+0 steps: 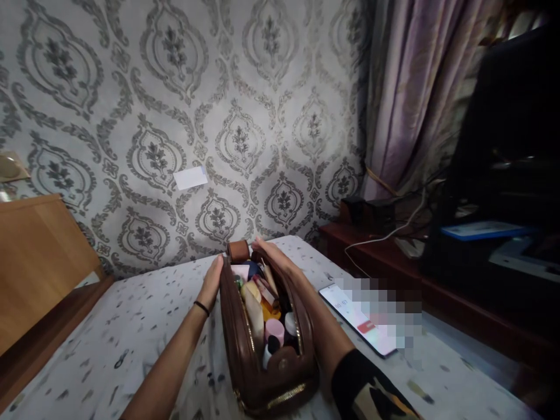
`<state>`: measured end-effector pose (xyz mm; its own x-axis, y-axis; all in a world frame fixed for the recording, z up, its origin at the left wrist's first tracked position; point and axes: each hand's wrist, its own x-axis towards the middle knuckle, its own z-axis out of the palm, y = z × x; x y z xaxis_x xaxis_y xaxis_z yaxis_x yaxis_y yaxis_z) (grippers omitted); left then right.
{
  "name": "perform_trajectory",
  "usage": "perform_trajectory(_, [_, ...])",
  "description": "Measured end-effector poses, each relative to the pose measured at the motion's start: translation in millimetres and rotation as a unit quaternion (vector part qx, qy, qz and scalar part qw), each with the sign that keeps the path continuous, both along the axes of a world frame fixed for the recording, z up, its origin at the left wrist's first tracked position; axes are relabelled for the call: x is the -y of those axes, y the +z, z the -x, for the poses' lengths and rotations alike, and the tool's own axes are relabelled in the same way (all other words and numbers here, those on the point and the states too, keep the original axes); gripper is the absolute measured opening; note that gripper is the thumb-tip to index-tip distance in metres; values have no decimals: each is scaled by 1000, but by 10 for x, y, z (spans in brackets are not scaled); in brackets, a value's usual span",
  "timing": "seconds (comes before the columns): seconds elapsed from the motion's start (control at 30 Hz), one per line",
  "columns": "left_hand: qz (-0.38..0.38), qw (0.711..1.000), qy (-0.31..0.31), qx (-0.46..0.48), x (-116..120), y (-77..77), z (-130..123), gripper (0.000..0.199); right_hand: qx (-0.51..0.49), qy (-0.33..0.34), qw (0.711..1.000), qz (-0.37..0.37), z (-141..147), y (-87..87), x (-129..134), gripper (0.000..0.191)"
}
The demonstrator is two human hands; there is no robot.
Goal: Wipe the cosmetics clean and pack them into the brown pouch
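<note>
A brown zippered bag lies open on a white patterned bedsheet. Packed inside are several cosmetic items, among them a pink-capped container, a yellow item and a pale flat pouch. My left hand presses along the far left side of the bag, its fingers mostly hidden from view. Along the far right side rests my right hand, fingers stretched out against the bag's edge. A brown strap or flap rises at the bag's far end.
A phone with a lit screen lies right of the bag. Beyond it stand a dark red desk with a white cable and a large dark screen. A wooden headboard is at left, patterned wallpaper behind.
</note>
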<state>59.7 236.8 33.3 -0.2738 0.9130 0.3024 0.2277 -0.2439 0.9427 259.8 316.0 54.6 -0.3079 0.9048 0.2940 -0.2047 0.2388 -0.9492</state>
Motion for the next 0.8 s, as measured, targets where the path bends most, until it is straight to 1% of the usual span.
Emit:
perform_trajectory(0.07, [-10, 1000, -6, 0, -11, 6, -32, 56, 5, 28, 1000, 9, 34, -33, 2, 57])
perform_trajectory(0.17, [-13, 1000, -17, 7, 27, 38, -53, 52, 8, 58, 998, 14, 42, -37, 4, 56])
perform_trajectory(0.27, [2, 999, -36, 20, 55, 97, -55, 53, 7, 81, 997, 11, 27, -9, 6, 54])
perform_trajectory(0.33, [27, 998, -50, 35, 30, 137, -39, 56, 5, 87, 996, 6, 21, 10, 14, 53])
perform_trajectory(0.43, [75, 994, -59, 60, -96, 186, 22, 56, 0, 87, 996, 1, 20, 26, 29, 50])
perform_trajectory(0.57, [130, 986, -69, 74, -359, 239, 106, 35, -3, 84, 996, 9, 31, 26, 31, 46])
perform_trajectory(0.63, [147, 984, -76, 71, -481, 256, 113, 29, -7, 83, 996, 13, 37, 22, 29, 44])
perform_trajectory(0.8, [160, 983, -71, 61, -678, 231, 53, 35, -19, 92, 995, 22, 47, 2, 11, 43])
